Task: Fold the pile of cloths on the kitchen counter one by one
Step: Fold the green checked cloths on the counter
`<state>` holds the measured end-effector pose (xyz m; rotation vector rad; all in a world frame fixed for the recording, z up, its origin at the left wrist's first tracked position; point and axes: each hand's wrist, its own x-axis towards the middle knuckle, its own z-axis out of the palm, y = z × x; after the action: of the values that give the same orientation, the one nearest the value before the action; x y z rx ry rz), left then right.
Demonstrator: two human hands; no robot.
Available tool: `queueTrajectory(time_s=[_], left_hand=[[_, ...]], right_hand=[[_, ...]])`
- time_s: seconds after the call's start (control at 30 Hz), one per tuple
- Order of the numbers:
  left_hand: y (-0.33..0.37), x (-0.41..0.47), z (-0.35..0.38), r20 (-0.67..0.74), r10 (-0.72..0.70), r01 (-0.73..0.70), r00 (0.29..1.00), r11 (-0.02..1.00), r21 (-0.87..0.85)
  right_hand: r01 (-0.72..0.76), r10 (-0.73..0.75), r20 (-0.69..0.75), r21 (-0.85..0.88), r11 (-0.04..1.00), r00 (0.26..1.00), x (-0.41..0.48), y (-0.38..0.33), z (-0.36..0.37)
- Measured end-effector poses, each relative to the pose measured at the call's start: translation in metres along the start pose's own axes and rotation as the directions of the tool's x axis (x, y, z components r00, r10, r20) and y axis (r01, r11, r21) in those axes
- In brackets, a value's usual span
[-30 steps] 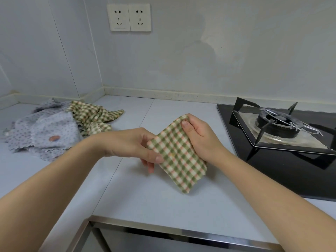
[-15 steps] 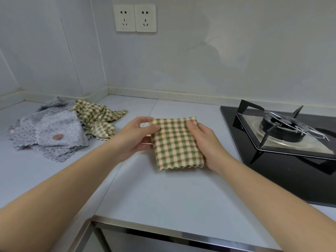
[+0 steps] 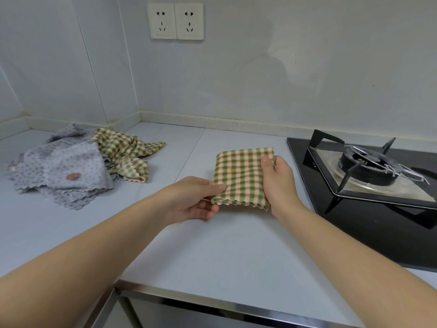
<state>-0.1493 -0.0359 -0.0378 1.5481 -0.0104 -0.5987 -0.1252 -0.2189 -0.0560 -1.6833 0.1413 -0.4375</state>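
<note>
A folded green, cream and pink checked cloth (image 3: 238,176) lies flat as a small square on the pale counter (image 3: 212,252), close to the hob. My left hand (image 3: 196,200) pinches its near left corner. My right hand (image 3: 277,183) grips its right edge, thumb on top. At the far left lies the unfolded pile: a crumpled checked cloth (image 3: 125,152) beside and partly over several grey dotted cloths (image 3: 68,171) with scalloped edges.
A black glass gas hob (image 3: 369,185) with a burner and pan support fills the right side, its edge just right of the folded cloth. Two wall sockets (image 3: 175,21) sit above. The counter's metal front edge (image 3: 212,297) runs below my arms.
The folded cloth went from held tilted in the air to lying flat, then shifted right toward the hob. My left hand slid from its top corner to the near left corner.
</note>
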Motion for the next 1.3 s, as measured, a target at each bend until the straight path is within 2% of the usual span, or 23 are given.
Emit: queueTrajectory(time_s=[0.07, 0.23, 0.33, 0.43, 0.57, 0.73, 0.93, 1.07, 1.2, 1.3], left_hand=[[0.001, -0.001, -0.002, -0.002, 0.006, -0.006, 1.000, 0.999, 0.051], [0.004, -0.003, 0.004, 0.145, 0.128, -0.089, 0.981, 0.965, -0.248], [0.002, 0.003, 0.004, -0.015, 0.183, -0.178, 0.983, 0.933, -0.314], [-0.001, 0.008, -0.002, -0.180, 0.204, -0.243, 0.962, 0.941, -0.237], [0.000, 0.006, -0.005, -0.217, 0.256, -0.295, 0.942, 0.940, -0.172], [0.001, 0.006, -0.008, -0.304, 0.319, -0.374, 0.898, 0.917, -0.142], [0.005, 0.001, -0.006, -0.366, 0.373, -0.414, 0.853, 0.909, -0.039], [0.010, -0.004, -0.005, -0.321, 0.398, -0.433, 0.860, 0.900, -0.044], [0.015, -0.008, -0.003, -0.365, 0.485, -0.513, 0.795, 0.858, 0.025], [0.015, -0.009, -0.001, -0.344, 0.544, -0.563, 0.765, 0.825, 0.051]], right_hand=[[0.010, -0.010, -0.002, 0.015, 1.000, 1.000, 0.001, -0.001, -0.001], [0.046, -0.049, 0.051, 0.056, 0.997, 0.998, -0.002, -0.002, -0.001], [0.019, -0.039, 0.157, 0.125, 0.992, 0.987, -0.008, -0.006, 0.003], [-0.057, 0.024, 0.214, 0.150, 0.987, 0.976, -0.011, -0.006, 0.007], [-0.051, 0.025, 0.213, 0.117, 0.992, 0.977, -0.011, -0.004, 0.004], [-0.159, 0.072, 0.344, 0.231, 0.960, 0.936, -0.013, -0.006, 0.007], [-0.109, 0.012, 0.341, 0.266, 0.958, 0.940, -0.016, -0.006, 0.005], [-0.102, -0.018, 0.350, 0.321, 0.942, 0.937, -0.016, -0.013, 0.001], [-0.046, -0.072, 0.367, 0.304, 0.952, 0.927, -0.014, -0.015, -0.003], [0.007, -0.136, 0.372, 0.328, 0.945, 0.918, -0.015, -0.020, -0.003]])
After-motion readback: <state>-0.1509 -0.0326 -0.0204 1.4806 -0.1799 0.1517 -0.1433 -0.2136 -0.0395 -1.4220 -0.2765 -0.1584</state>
